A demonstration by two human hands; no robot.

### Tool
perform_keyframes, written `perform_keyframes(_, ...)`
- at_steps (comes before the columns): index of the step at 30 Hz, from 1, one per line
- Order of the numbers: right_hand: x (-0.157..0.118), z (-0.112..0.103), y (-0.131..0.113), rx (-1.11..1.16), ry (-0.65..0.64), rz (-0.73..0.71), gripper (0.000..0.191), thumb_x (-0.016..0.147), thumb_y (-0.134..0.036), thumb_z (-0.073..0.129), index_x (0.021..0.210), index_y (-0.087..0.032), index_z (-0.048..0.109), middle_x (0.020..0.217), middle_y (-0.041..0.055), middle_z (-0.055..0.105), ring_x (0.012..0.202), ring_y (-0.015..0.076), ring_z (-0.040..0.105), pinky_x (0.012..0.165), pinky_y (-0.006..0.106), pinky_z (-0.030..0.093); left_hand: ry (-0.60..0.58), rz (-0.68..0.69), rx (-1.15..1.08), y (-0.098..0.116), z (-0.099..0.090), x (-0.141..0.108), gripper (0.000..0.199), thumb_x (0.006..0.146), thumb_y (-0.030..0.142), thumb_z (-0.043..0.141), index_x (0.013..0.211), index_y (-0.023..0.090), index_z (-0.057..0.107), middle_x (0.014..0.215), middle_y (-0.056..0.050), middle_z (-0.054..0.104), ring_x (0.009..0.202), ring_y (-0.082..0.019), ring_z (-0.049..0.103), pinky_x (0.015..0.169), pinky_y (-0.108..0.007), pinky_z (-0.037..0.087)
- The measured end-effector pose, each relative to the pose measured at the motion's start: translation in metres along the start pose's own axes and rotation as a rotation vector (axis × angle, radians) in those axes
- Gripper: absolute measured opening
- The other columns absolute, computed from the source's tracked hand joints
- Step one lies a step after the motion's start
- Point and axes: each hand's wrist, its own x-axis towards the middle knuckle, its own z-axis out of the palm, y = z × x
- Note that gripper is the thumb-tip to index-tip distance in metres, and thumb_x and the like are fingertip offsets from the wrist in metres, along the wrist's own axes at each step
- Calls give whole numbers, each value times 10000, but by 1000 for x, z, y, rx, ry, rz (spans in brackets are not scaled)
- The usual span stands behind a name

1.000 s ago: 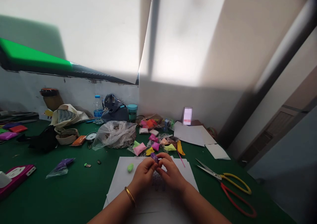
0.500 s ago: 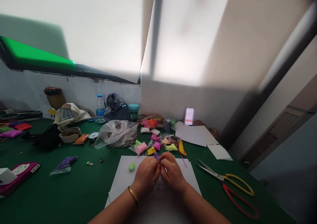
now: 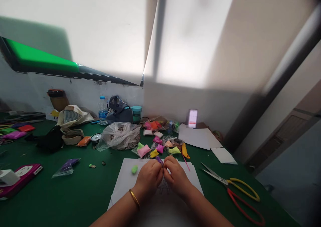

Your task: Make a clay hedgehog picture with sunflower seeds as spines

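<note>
My left hand [image 3: 149, 176] and my right hand [image 3: 177, 175] meet above the sheets of white paper [image 3: 122, 186], fingertips pinched together. A small purple piece of modelling clay [image 3: 159, 160] pokes out between them; my fingers cover the rest. Under my hands, part of a line drawing shows on the top sheet. A light-green lump of clay [image 3: 134, 169] lies on the paper to the left of my left hand. Just beyond the paper lie several small clay packets, among them a pink packet [image 3: 143, 151] and a yellow packet [image 3: 153, 153].
Open scissors [image 3: 228, 181] with yellow and red handles lie at right. To the left are a plastic bag with purple clay [image 3: 67, 166] and a magenta box [image 3: 23, 180]. A clear plastic bag [image 3: 120, 136], water bottle [image 3: 102, 109] and propped phone [image 3: 193, 118] stand farther back.
The purple clay is tilted a little more to the left, and my fingers have shifted slightly around it. The whole view has moved slightly; the things on the table stay put.
</note>
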Motion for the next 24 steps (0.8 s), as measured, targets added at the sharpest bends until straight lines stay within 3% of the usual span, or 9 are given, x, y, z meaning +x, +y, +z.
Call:
perform_keyframes(6, -2, 4, -4, 51, 31, 10, 185, 851, -140, 440, 680, -212, 430, 832, 25, 499, 784, 168, 499, 693, 292, 415, 15, 36, -47, 5, 1, -1, 205, 940, 220, 420, 749, 211, 494, 761, -34, 590, 701, -188, 518, 632, -293, 356)
perform_keyframes(11, 4, 6, 1, 86, 143, 61, 172, 816, -132, 420, 670, -218, 392, 775, 11, 458, 729, 163, 478, 653, 289, 395, 104, -86, -91, 1, 2, -3, 226, 909, 213, 410, 684, 219, 424, 679, -7, 514, 638, -167, 467, 593, -283, 305)
perform_keyframes(14, 6, 0, 5, 57, 133, 65, 179, 833, -147, 434, 668, -213, 413, 784, 14, 466, 740, 165, 484, 668, 298, 393, 94, -198, -154, -3, 2, -2, 230, 888, 230, 422, 659, 220, 399, 655, 6, 479, 619, -159, 444, 581, -281, 286)
perform_keyframes(18, 3, -8, 9, 163, 103, 34, 185, 900, -256, 476, 721, -211, 490, 869, 34, 521, 836, 183, 536, 751, 315, 443, 46, -314, -392, -8, 4, 1, 233, 887, 302, 424, 669, 217, 424, 675, 8, 484, 639, -158, 455, 589, -271, 317)
perform_keyframes(20, -1, -10, 13, 217, 84, 24, 164, 875, -371, 589, 931, -217, 575, 1073, 73, 561, 1029, 230, 552, 882, 359, 459, 24, -343, -525, -10, 6, 3, 245, 879, 348, 425, 672, 217, 427, 679, 8, 481, 649, -158, 457, 600, -269, 341)
perform_keyframes(22, -6, -11, 17, 229, 4, 56, 566, 766, -441, 741, 1252, -248, 523, 1334, 103, 497, 1251, 290, 469, 1022, 421, 412, -4, -362, -613, -11, 7, 4, 257, 860, 382, 429, 661, 219, 412, 659, 16, 463, 633, -153, 448, 594, -265, 358)
perform_keyframes(24, -9, -10, 20, 224, -113, 123, 879, 682, -411, 825, 1434, -291, 387, 1459, 98, 425, 1347, 311, 397, 1092, 458, 357, -36, -363, -644, -12, 7, 4, 256, 840, 391, 431, 651, 220, 409, 643, 22, 457, 613, -147, 443, 583, -262, 370)
